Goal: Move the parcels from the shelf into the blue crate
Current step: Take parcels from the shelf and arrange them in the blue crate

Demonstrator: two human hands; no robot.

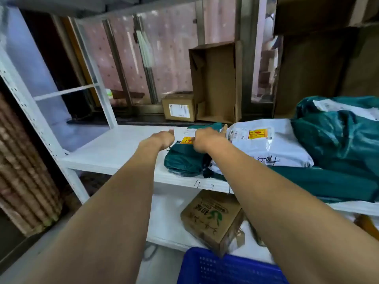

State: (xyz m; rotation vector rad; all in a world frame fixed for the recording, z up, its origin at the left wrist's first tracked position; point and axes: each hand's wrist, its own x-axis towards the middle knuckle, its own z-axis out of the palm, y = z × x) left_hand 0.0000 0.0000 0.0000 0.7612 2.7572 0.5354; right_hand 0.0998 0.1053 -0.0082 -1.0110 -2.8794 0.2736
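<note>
Both hands (162, 138) (207, 138) on green parcel (182, 160) (shelf's left end)

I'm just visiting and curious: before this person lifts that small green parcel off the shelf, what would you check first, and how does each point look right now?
1. Both hands on the small green parcel: ok; left hand and right hand reach its far end.
2. Firm grip: cannot tell, fingers hidden.
3. Parcel free of neighbours: not ok; the white parcel seems to overlap its right edge.
4. Blue crate within reach: ok, directly below.
5. Crate has room: cannot tell, inside barely visible.
</note>
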